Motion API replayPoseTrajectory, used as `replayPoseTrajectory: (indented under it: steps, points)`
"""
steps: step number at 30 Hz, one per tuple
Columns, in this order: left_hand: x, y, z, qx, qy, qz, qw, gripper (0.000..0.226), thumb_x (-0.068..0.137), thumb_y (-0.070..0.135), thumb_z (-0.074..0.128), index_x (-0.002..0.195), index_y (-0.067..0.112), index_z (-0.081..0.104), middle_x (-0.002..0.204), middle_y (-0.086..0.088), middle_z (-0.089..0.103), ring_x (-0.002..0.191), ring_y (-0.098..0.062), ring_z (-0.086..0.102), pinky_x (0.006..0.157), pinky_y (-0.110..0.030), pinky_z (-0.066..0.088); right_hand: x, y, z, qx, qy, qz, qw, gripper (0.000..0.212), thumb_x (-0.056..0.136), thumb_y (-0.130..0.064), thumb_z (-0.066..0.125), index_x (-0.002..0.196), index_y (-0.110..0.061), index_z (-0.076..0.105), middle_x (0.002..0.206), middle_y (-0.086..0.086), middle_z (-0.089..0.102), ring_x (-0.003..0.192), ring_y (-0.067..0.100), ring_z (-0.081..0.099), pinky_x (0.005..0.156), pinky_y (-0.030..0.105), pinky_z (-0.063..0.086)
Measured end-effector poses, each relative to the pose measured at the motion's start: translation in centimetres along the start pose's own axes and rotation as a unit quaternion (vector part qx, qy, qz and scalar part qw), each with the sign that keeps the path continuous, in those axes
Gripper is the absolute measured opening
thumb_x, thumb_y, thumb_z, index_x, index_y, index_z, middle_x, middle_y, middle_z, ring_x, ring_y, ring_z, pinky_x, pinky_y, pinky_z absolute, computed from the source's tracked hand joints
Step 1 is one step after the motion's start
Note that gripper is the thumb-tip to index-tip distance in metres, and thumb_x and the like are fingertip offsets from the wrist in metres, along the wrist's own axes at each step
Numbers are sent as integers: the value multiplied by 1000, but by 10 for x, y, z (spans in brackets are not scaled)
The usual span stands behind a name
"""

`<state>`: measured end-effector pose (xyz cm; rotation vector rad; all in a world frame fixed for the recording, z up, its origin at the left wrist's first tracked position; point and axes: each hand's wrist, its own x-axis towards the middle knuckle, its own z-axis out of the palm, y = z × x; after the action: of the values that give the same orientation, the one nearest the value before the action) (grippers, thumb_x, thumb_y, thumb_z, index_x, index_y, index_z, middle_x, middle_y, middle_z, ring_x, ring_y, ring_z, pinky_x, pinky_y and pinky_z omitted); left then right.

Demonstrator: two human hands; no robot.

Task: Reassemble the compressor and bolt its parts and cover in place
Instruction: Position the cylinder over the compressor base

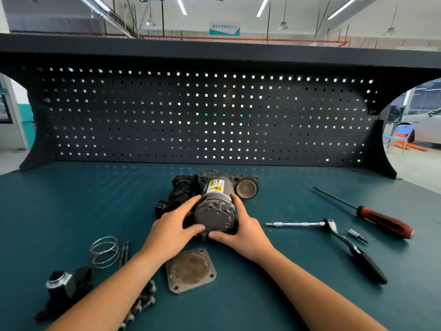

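- While the compressor lies on the tabletop, left hand and right hand each close a grip on its end.
- Cover plate lies near; bolts, probably, beside it.

one compressor, one cover plate, one spring, one screwdriver.

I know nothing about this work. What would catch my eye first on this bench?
The left hand and right hand grip a grey metal cylindrical compressor with a yellow warning label at the middle of the teal bench. Just nearer the person lies a square metal cover plate with a rusty round centre; a red-handled screwdriver lies off to the right.
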<state>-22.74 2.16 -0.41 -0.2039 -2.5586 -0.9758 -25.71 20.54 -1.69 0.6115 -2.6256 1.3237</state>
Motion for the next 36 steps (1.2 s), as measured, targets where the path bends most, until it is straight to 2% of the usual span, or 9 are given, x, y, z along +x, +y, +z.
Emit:
replayPoseTrajectory:
  steps: [2,5,9,14,19,23,27,32,36]
  points:
    - [0,1,-1,23,3,14,1000,69,84,31,68,143,39,32,140,9,48,123,-17,51,100,-36,42,1,0,0,3,10,2,1000,106,71,-45,78,149,-32,9,128,0,59,114,15,57,96,30,47]
    - [1,1,-1,2,-3,14,1000,69,83,29,69,142,39,34,137,9,51,116,-21,56,88,-26,45,2,1,-2,16,17,3,1000,104,69,-41,81,149,-32,15,123,0,61,110,14,60,93,26,48]
    - [4,1,-2,-19,-23,-3,1000,72,83,26,70,143,38,33,136,5,53,123,-14,51,99,-37,45,3,1,-2,19,20,6,1000,103,68,-40,82,148,-33,17,117,1,64,106,14,61,91,27,49]
    - [9,1,-3,-38,-48,-29,998,76,82,22,71,143,39,31,126,1,60,113,-12,58,95,-33,48,1,-1,0,4,4,12,1000,110,67,-48,80,148,-36,6,124,-1,59,112,14,58,92,27,47]
    - [14,2,-4,-45,-74,-45,995,79,81,19,72,146,30,28,137,0,50,120,-15,52,94,-24,41,0,-3,1,-39,-22,12,999,119,69,-51,77,148,-36,-10,130,-3,56,117,16,55,94,31,47]
    - [18,5,-8,-25,-92,-45,994,81,80,17,72,147,26,27,143,-1,44,122,-16,51,99,-28,42,1,-3,1,-41,-21,8,999,116,72,-46,77,148,-35,-11,131,-1,56,117,17,56,96,32,46]
    - [18,2,-7,-9,-124,-44,991,87,80,20,72,149,28,19,147,0,39,127,-16,46,98,-25,40,-1,-4,0,-49,-14,11,999,116,70,-49,77,148,-34,-9,131,-2,56,117,17,55,95,33,47]
    - [18,-1,-6,-33,-145,-46,988,82,86,22,67,149,30,16,141,1,47,125,-11,47,96,-21,37,-2,-7,3,-79,-5,15,997,116,72,-51,74,149,-32,-11,129,-2,58,114,17,57,90,33,49]
    - [18,-2,-5,-62,-156,-51,985,82,86,15,66,149,31,16,134,-1,53,118,-10,52,93,-20,38,-1,-8,4,-50,-7,23,998,121,68,-50,78,148,-32,-11,133,-3,54,118,16,54,95,31,46]
